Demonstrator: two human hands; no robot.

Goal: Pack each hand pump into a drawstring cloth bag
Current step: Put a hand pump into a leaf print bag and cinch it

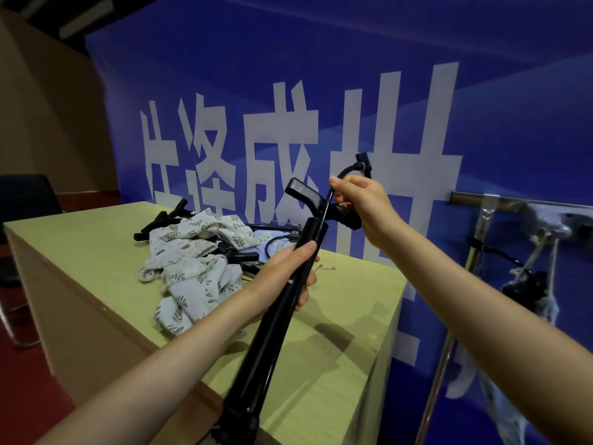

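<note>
Fingers of the left hand (pixel 290 277) wrap the long black hand pump (pixel 282 303) barrel; the right hand (pixel 359 200) pinches its thin black hose (pixel 345 175) above the leaf-print cloth bags (pixel 192 271).

Showing across the blue banner (pixel 353 75) behind the worktop: one row of large white Chinese characters, running from centre left to centre right of the frame. Reading with some confidence only the third, 成; the first looking like 片, the second partly hidden at its foot by the worktop, the fourth cut by the black hand pump (pixel 288 284) and not legible. Appearing lower right on the same banner: fragments of further white strokes, unreadable. Carrying a small white mark on the pump barrel at centre frame, too tiny and blurred to read.
</note>
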